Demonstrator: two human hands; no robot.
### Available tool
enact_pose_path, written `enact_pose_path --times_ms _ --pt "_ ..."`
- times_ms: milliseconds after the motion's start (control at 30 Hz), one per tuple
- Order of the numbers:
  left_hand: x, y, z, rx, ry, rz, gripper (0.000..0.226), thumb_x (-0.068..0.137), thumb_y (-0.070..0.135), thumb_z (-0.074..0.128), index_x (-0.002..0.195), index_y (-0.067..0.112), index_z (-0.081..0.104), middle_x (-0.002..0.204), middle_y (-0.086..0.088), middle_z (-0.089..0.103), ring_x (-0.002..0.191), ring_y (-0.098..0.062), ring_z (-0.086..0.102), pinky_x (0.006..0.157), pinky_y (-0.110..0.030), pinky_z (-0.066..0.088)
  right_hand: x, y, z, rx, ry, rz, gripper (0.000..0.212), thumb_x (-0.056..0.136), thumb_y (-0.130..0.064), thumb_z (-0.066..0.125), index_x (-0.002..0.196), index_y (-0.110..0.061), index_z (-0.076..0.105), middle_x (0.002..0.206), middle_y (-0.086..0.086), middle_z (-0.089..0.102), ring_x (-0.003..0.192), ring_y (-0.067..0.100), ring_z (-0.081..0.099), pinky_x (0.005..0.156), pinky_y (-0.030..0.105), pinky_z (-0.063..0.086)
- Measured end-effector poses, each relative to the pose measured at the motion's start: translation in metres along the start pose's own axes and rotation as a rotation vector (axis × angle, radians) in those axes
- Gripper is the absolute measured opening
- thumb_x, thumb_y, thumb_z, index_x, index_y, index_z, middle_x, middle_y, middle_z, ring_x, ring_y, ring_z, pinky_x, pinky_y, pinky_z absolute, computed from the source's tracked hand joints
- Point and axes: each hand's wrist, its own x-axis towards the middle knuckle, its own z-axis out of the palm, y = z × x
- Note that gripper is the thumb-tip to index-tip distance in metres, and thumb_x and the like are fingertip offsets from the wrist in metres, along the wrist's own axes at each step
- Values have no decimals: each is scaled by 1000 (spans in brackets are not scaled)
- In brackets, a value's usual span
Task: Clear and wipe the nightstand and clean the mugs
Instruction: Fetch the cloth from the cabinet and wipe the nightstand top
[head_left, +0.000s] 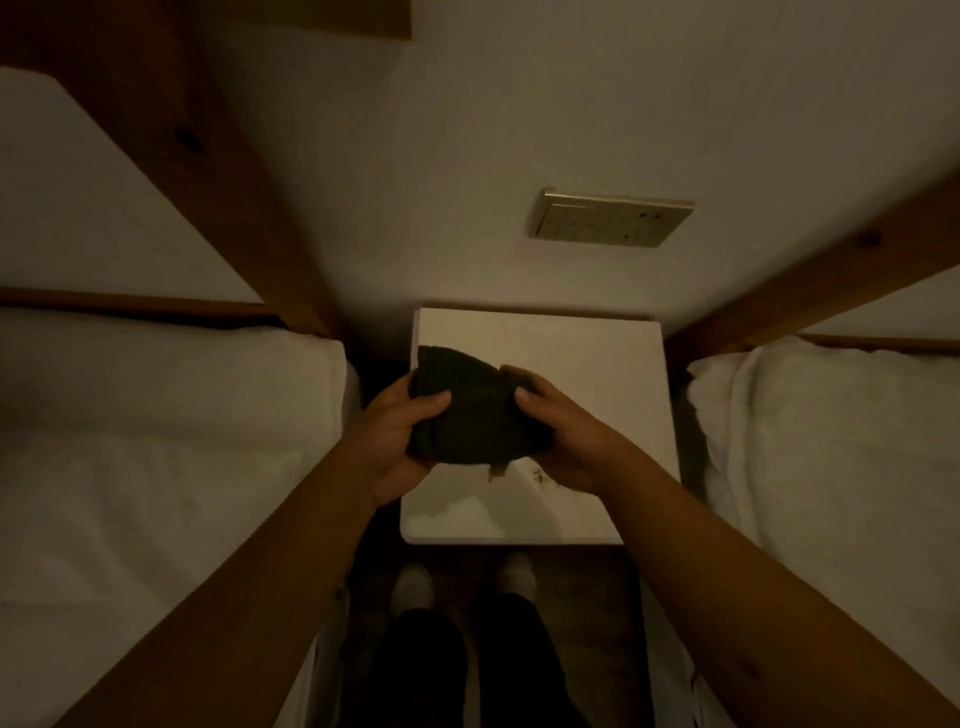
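Note:
A white square nightstand (592, 364) stands against the wall between two beds. Above its top I hold a dark folded cloth (475, 410) with both hands. My left hand (400, 441) grips the cloth's left side, thumb on top. On the cloth's right side sits my right hand (563, 431), also with the thumb on top. A small brownish stain (540, 475) shows on the nightstand top just below the cloth. No mugs are in view.
A bed with white bedding (171, 441) lies to the left and another (831, 441) to the right, each with wooden frame posts. A wall socket plate (608, 218) sits above the nightstand. My legs and feet (457, 597) stand on the floor in front of it.

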Motion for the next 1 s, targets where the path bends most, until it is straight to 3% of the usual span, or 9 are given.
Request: enact_pose_path --times_ms 133,233,333,467,533,633,767,900,1000 --pt "62 -25 -42 -22 -34 68 35 82 11 65 116 19 70 124 -13 65 114 -28 62 82 -34 55 69 24 -30 205 -124 -47 67 75 -18 73 136 -9 46 133 19 56 122 36 54 98 54 46" --pt "105 -40 -66 171 185 122 43 88 14 61 131 18 56 127 -9 63 116 -26 61 93 -39 52 111 37 -46 164 111 -159 50 75 -9 76 122 -11 58 115 15 68 107 33 65 81 46 56" --pt "142 -50 -80 533 366 196 41 94 19 60 134 16 52 127 -7 61 115 -24 59 98 -43 49 152 48 -54 -43 341 -226 38 77 -15 78 113 -19 64 109 7 70 99 24 68 86 47 56" --pt "188 -49 -90 841 502 356 43 94 24 60 135 17 49 123 -1 57 108 -12 53 68 -4 41 197 49 -65 -439 515 -279 45 80 -34 75 121 -23 61 116 -2 66 103 13 62 92 36 53" --pt "205 -49 -95 943 514 438 49 94 21 59 140 17 43 126 0 54 109 -9 49 66 2 40 215 48 -70 -559 578 -293 48 80 -40 73 122 -21 60 116 0 66 97 11 61 83 28 53" --pt "218 -55 -100 1041 451 459 63 95 16 58 150 17 26 142 -7 46 128 -19 46 102 -23 42 232 44 -77 -778 693 -297 45 81 -45 69 116 -19 62 110 3 67 93 16 62 70 22 47" --pt "187 -98 -117 1289 418 430 79 91 29 63 153 19 15 155 -9 29 142 -24 26 116 -45 27 242 45 -78 -1121 904 -202 67 73 -56 70 126 -20 51 130 7 52 121 30 47 96 46 40" --pt "129 -161 -144 1862 255 434 83 91 55 43 152 14 4 161 -10 4 147 -28 2 116 -49 15 246 54 -67 -1454 569 -663 83 76 -65 59 145 -27 33 159 10 17 144 36 12 109 58 16" --pt "124 -178 -158 2055 223 473 84 88 61 36 150 8 18 159 -14 14 146 -32 13 112 -53 20 261 58 -61 -1857 200 -683 79 84 -71 41 151 -35 19 160 8 12 146 35 8 110 64 12"
